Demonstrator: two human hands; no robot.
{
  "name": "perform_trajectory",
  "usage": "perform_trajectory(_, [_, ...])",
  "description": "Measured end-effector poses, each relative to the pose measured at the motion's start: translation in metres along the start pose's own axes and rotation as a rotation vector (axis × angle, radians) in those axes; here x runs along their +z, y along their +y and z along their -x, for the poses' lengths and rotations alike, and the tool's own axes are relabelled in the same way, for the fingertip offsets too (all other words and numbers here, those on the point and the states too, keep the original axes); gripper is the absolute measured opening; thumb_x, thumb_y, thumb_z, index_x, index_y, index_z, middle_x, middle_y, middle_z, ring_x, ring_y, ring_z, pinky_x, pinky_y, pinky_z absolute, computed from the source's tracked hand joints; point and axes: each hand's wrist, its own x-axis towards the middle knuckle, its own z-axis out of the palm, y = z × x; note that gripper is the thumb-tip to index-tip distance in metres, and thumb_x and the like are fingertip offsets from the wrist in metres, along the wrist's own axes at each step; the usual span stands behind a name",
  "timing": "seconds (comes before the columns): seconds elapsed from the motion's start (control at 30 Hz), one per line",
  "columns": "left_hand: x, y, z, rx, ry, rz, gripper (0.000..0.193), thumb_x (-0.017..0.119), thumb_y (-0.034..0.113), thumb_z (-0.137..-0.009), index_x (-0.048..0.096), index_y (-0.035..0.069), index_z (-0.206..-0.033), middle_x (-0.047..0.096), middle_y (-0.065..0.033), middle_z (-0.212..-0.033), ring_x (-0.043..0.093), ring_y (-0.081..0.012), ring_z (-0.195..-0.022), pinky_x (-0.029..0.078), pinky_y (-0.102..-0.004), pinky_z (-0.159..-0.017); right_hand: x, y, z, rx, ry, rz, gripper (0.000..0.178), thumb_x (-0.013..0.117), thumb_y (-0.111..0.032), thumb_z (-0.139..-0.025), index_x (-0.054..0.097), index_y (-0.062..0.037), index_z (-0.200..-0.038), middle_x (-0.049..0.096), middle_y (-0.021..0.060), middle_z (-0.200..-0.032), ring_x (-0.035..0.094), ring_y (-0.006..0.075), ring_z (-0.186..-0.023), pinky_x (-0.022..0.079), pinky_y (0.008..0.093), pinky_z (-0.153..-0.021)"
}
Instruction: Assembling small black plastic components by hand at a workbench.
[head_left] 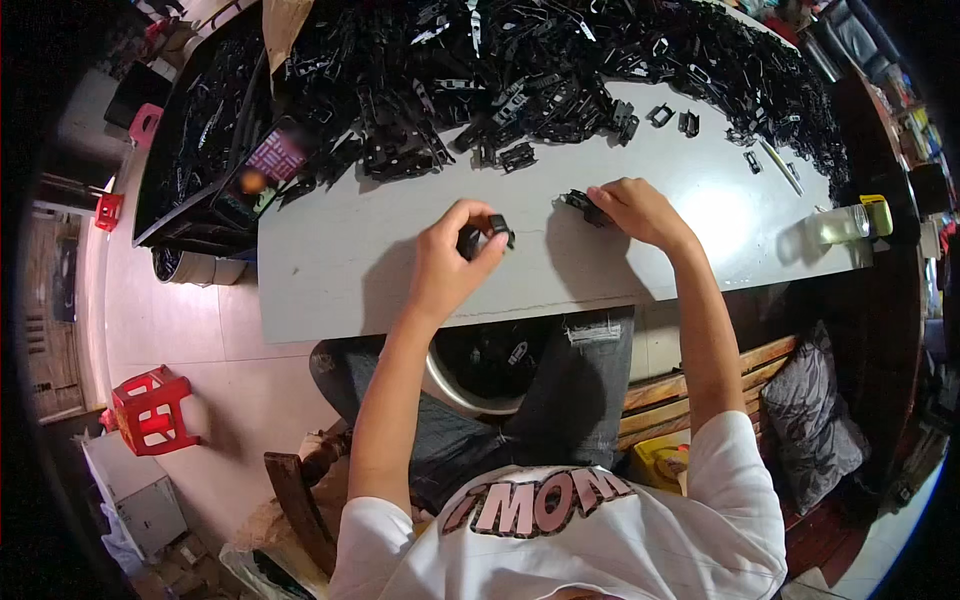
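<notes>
My left hand pinches a small black plastic part between thumb and fingers, just above the grey table. My right hand rests on the table to its right, fingertips closed on another small black part. A large heap of black plastic parts covers the far half of the table, a hand's length beyond both hands.
A metal basin with black parts sits between my knees under the table edge. A clear glass stands at the table's right end. A black tray of parts lies at the left. A red stool stands on the floor.
</notes>
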Motion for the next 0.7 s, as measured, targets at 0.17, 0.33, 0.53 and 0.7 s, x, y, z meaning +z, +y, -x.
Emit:
perform_trajectory(0.17, [0.003, -0.015, 0.021, -0.042, 0.021, 0.221, 0.021, 0.066, 0.008, -0.079, 0.057, 0.002, -0.097, 0.061, -0.0009, -0.079, 0.053, -0.0066, -0.069, 0.044, -0.0223, -0.065, -0.024, -0.005, -0.011, 0.183, 0.276, 0.09, 0.052, 0.055, -0.045, -0.09, 0.058, 0.0013, -0.068, 0.052, 0.013, -0.053, 0.047, 0.0243, -0.048, 0.04, 0.0374, -0.051])
perform_trajectory(0.33, [0.001, -0.019, 0.025, -0.113, -0.003, 0.227, 0.023, 0.066, 0.011, -0.082, 0.056, 0.001, -0.101, 0.058, -0.0003, -0.088, 0.052, -0.0082, -0.084, 0.042, -0.024, -0.078, -0.016, -0.028, 0.008, 0.056, 0.254, 0.042, 0.046, 0.07, -0.047, -0.078, 0.061, -0.0017, -0.079, 0.059, 0.0098, -0.064, 0.057, 0.0241, -0.059, 0.045, 0.0349, -0.057])
perform_trajectory(0.53, [0.007, -0.02, 0.022, 0.015, 0.045, 0.207, 0.022, 0.066, 0.008, -0.081, 0.056, 0.001, -0.1, 0.06, -0.0011, -0.082, 0.053, -0.0067, -0.074, 0.044, -0.0229, -0.069, 0.006, -0.023, 0.021, 0.047, 0.191, -0.233, 0.018, 0.069, -0.014, -0.08, 0.062, -0.0012, -0.09, 0.06, 0.0058, -0.077, 0.058, 0.0156, -0.068, 0.048, 0.0289, -0.062])
perform_trajectory(0.7, [0.006, -0.018, 0.023, -0.003, 0.039, 0.186, 0.022, 0.066, 0.009, -0.081, 0.056, 0.001, -0.1, 0.059, -0.0005, -0.08, 0.052, -0.0065, -0.073, 0.044, -0.0226, -0.069, 0.005, -0.011, 0.024, 0.047, -0.004, -0.838, 0.015, 0.061, 0.002, -0.083, 0.059, -0.0002, -0.098, 0.056, 0.0006, -0.078, 0.052, 0.0075, -0.066, 0.045, 0.0224, -0.059])
